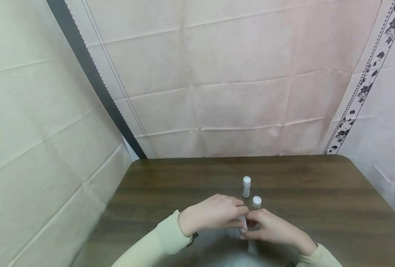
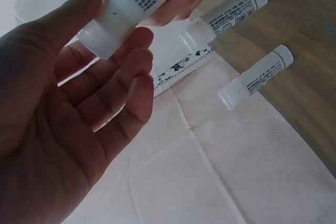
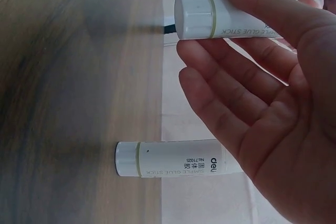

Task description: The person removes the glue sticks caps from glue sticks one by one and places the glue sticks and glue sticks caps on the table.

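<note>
As I watch remotely, left hand (image 1: pixel 214 214) pinching the top of a glue stick (image 3: pixel 197 17), right hand (image 1: pixel 275 229) gripping its lower body, second stick (image 1: pixel 257 201) and third stick (image 1: pixel 246 187) standing on the counter (image 1: pixel 184 174) just beyond both hands

PLACE: screened-off nook, room type unclear | wood-grain table (image 1: pixel 170 178) | creased pale cloths (image 1: pixel 237 55) | floral border (image 1: pixel 364 89)

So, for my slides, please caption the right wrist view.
Right hand pinching a glue stick, a second glue stick standing on the table.
</note>
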Available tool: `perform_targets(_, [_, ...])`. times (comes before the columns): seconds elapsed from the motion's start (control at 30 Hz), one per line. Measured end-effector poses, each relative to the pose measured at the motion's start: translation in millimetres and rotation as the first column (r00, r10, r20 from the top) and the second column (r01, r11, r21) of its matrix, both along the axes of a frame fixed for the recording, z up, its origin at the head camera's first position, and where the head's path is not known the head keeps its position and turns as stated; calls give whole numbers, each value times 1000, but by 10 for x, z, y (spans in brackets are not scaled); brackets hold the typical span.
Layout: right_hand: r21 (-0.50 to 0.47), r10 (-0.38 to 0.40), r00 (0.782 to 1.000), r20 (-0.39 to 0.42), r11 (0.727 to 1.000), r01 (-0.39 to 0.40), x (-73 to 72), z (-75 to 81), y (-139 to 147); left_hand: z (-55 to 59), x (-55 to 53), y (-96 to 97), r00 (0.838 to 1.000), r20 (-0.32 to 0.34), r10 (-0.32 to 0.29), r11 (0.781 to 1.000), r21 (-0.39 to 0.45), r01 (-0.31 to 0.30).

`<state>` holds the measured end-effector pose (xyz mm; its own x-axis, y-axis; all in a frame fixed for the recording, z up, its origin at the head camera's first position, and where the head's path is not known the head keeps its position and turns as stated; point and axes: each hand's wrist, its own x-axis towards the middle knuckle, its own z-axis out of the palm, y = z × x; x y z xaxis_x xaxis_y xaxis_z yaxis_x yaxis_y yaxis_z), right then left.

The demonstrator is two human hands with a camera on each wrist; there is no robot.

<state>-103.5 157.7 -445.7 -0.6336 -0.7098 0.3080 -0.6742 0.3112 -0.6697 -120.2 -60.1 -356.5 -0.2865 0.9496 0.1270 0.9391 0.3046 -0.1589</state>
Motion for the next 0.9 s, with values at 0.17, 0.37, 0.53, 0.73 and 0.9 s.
perform_targets(0.17, [6, 3, 1000, 13, 1000, -3, 3, 17, 7, 42, -23, 8, 1000, -28, -3, 1000, 2, 4])
perform_targets(0.37, [5, 13, 998, 57, 1000, -14, 4, 10, 9, 199, -61, -36, 998, 66, 24, 999, 34, -26])
perform_targets(0.53, [11, 16, 999, 51, 1000, -16, -2, -8, 11, 363, -77, -76, 997, 67, 49, 997, 55, -53])
perform_targets(0.73, [14, 8, 998, 65, 1000, -9, -5, -18, 4, 437, -76, -104, 998, 8, 62, 997, 47, -62])
perform_targets(0.9, [13, 15, 997, 74, 1000, -16, 6, -32, 6, 419, -77, -133, 999, -22, 49, 998, 51, -47])
